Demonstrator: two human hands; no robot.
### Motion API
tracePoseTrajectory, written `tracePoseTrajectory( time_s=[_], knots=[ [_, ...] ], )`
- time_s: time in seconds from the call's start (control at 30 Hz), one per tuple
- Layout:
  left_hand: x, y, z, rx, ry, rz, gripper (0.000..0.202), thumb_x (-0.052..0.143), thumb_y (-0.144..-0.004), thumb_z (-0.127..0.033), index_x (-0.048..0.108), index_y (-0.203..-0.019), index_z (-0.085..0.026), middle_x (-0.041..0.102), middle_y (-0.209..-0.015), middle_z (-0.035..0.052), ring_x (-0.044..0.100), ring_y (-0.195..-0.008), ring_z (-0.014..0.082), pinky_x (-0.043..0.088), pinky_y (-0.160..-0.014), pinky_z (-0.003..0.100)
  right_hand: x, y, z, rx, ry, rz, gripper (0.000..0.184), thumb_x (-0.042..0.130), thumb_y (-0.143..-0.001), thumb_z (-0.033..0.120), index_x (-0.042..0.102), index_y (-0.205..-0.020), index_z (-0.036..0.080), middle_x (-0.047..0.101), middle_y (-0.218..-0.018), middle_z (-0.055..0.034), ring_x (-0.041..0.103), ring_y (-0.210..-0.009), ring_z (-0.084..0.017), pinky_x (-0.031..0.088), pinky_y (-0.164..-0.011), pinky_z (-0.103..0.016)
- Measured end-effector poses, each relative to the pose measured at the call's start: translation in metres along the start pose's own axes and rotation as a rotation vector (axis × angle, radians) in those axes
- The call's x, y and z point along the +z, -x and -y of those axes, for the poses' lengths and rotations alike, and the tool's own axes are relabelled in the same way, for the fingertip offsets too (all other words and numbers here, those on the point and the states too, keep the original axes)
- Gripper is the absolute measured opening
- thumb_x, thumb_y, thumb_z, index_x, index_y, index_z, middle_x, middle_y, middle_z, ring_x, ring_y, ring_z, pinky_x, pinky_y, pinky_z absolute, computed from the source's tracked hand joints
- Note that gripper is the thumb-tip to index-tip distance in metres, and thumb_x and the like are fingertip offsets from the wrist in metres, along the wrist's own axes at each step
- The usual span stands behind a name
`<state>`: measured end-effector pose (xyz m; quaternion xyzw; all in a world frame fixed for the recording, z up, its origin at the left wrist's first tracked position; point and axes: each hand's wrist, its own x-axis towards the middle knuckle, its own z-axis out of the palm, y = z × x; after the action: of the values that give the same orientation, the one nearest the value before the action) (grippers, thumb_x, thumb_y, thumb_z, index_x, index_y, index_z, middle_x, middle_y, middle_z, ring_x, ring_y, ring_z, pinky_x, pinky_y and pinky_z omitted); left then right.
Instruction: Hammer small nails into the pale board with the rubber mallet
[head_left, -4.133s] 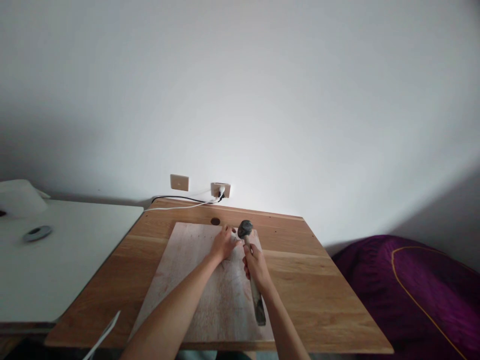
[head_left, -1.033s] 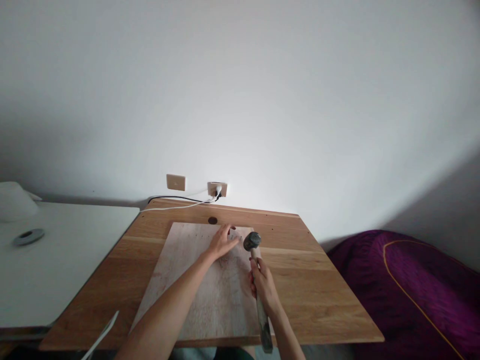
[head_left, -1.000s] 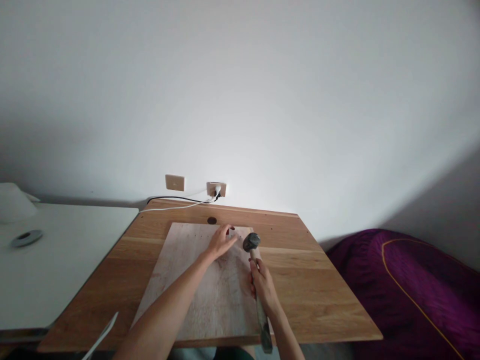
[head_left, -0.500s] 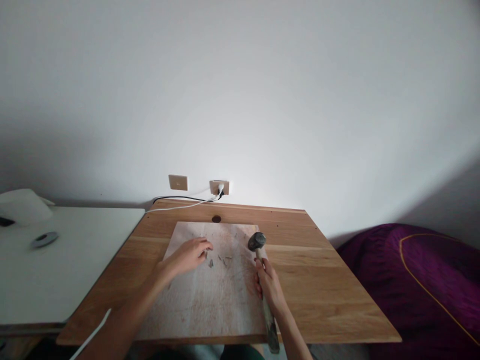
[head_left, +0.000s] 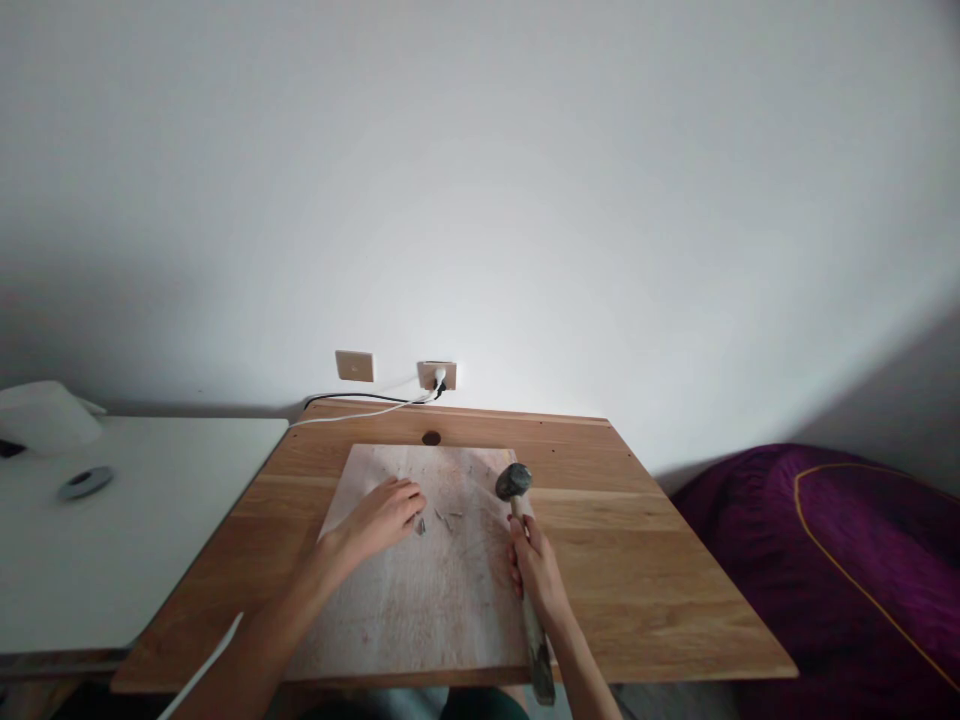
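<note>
My right hand (head_left: 534, 565) is wrapped round the wooden handle of a hammer (head_left: 514, 482). Its dark head points away from me, above the right edge of a pale wooden board (head_left: 412, 620). Over the middle of that board, my left hand (head_left: 391, 512) is closed with its fingers curled down; what the fingertips hold, if anything, is hidden. Several loose nails (head_left: 448, 517) lie just right of the left fingertips. More small nails appear to stand in a row near the board's far edge, too small to make out well.
The board lies on a wooden table (head_left: 637, 600) against a white wall. A plugged socket (head_left: 437, 375) has cables running left along the table's back. To the left is a white table (head_left: 150, 540) with a grey roll (head_left: 85, 483); a purple beanbag (head_left: 750, 540) sits at right.
My left hand has shifted slightly right and down, its fingers curling closer to the loose nails. The right hand and hammer have hardly moved.
</note>
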<state>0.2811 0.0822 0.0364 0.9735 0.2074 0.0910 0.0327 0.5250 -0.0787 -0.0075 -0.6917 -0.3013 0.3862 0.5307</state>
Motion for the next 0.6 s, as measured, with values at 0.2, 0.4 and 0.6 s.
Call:
tracePoseTrajectory(
  time_s=[0.2,0.4,0.6],
  knots=[
    [-0.002,0.008,0.001,-0.033,-0.007,0.019,0.03,0.057,-0.083,0.005,0.067,-0.096,-0.02,0.07,-0.102,0.0045,0.066,-0.097,0.0218,0.047,-0.086,0.031,0.001,-0.001,-0.004,-0.009,0.022,-0.016,0.062,0.053,-0.079,0.083,0.053,-0.098,0.024,0.045,-0.055,0.0104,0.04,-0.035,-0.01,0.031,-0.032,-0.023],
    [-0.001,0.001,0.007,-0.106,0.118,-0.119,0.031,0.058,-0.084,0.001,0.071,-0.101,-0.021,0.071,-0.099,0.0048,0.068,-0.094,0.0215,0.05,-0.088,0.032,0.001,-0.001,-0.007,-0.039,0.01,-0.033,0.059,0.053,-0.083,0.08,0.057,-0.099,0.024,0.046,-0.056,0.0092,0.04,-0.036,-0.01,0.029,-0.033,-0.023],
    [0.022,-0.064,0.012,-0.299,0.631,-0.43,0.023,0.062,-0.083,-0.005,0.075,-0.095,-0.018,0.076,-0.092,0.0041,0.07,-0.083,0.0169,0.053,-0.078,0.026,0.002,-0.002,-0.005,-0.034,0.02,-0.042,0.06,0.053,-0.081,0.083,0.055,-0.093,0.024,0.046,-0.053,0.0091,0.039,-0.036,-0.011,0.03,-0.034,-0.023]
  ],
)
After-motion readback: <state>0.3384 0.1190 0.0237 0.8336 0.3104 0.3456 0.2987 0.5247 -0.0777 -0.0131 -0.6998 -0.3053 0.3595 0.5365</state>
